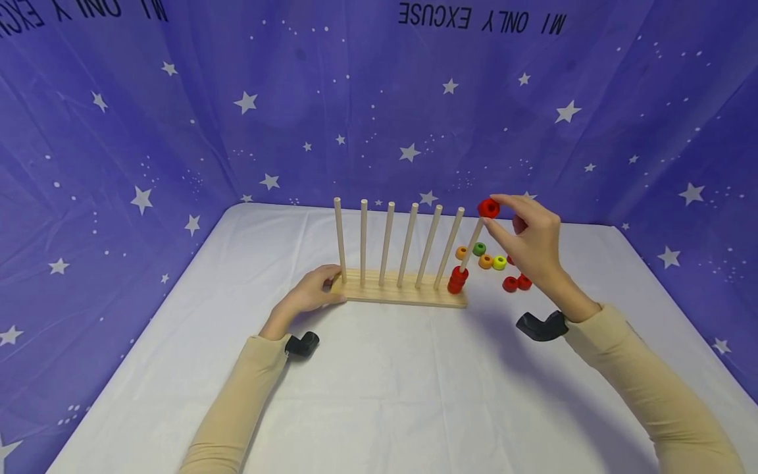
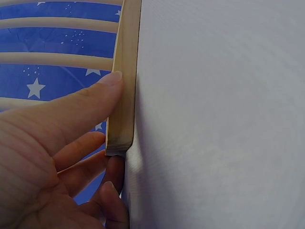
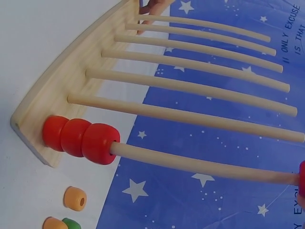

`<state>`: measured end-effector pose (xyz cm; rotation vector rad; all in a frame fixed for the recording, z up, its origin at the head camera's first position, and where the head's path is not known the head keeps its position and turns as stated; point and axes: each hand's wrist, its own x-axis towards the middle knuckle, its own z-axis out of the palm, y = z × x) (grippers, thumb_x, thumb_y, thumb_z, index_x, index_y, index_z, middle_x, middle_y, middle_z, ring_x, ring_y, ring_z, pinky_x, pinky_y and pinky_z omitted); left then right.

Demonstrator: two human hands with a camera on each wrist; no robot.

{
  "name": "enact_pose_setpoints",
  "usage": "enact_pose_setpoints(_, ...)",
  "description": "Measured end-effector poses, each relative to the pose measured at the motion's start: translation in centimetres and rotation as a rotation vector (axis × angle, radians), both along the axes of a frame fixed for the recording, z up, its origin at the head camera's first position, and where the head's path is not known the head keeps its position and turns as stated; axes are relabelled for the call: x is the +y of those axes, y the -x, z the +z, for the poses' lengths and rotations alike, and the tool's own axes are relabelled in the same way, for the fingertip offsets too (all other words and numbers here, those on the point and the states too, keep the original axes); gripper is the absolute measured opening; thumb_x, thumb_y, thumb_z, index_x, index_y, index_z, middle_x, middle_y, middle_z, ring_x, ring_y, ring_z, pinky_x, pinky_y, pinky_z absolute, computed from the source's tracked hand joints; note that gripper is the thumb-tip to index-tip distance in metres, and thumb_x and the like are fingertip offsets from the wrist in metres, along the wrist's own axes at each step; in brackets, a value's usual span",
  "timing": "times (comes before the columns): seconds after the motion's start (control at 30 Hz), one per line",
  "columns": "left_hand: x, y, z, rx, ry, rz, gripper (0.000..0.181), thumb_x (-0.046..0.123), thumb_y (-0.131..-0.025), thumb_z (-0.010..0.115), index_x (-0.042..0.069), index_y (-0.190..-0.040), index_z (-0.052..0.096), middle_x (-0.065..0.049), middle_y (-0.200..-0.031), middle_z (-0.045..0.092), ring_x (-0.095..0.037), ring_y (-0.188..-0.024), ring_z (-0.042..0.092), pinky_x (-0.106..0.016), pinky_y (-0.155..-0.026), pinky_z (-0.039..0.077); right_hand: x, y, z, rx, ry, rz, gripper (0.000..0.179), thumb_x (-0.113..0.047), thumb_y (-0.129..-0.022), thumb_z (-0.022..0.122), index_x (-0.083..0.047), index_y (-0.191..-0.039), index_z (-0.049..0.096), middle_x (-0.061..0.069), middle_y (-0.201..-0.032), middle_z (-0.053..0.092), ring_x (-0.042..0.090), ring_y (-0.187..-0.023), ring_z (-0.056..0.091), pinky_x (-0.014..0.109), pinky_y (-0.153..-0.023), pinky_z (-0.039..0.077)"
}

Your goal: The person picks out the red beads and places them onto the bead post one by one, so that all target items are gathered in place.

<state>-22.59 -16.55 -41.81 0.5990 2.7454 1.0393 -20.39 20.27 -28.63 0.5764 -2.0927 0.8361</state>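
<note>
A wooden peg rack (image 1: 397,296) with a row of upright pegs stands on the white-covered table. My left hand (image 1: 310,289) grips the left end of its base; in the left wrist view the thumb lies along the base's edge (image 2: 125,95). My right hand (image 1: 533,240) pinches a red bead (image 1: 488,208) at the top of the rightmost peg (image 1: 472,243). In the right wrist view that bead (image 3: 302,179) shows only at the right edge, at the peg's tip. Three red beads (image 3: 76,138) are stacked at the bottom of the same peg.
Loose beads lie right of the rack: orange (image 1: 485,261), green (image 1: 479,249), yellow (image 1: 499,263) and several red (image 1: 510,284), some partly behind the right hand. A purple star-patterned cloth (image 1: 355,99) hangs behind the table (image 1: 379,395).
</note>
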Motion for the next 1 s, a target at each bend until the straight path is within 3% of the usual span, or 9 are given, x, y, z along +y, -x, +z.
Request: enact_pose_setpoints(1.0,0.01,-0.12,0.06,-0.02,-0.016,0.005,0.068,0.016,-0.082,0.069,-0.008,-0.137,0.039,-0.026,-0.14,0.043,-0.039,-0.118,0.052,-0.049,-0.104,0.042,-0.09,0.53,-0.91,-0.132,-0.005,-0.038,0.032,-0.009,-0.078,0.074,-0.003,-0.11,0.069,0.013,-0.08,0.062,0.003,-0.054,0.029,0.014,-0.049,0.026)
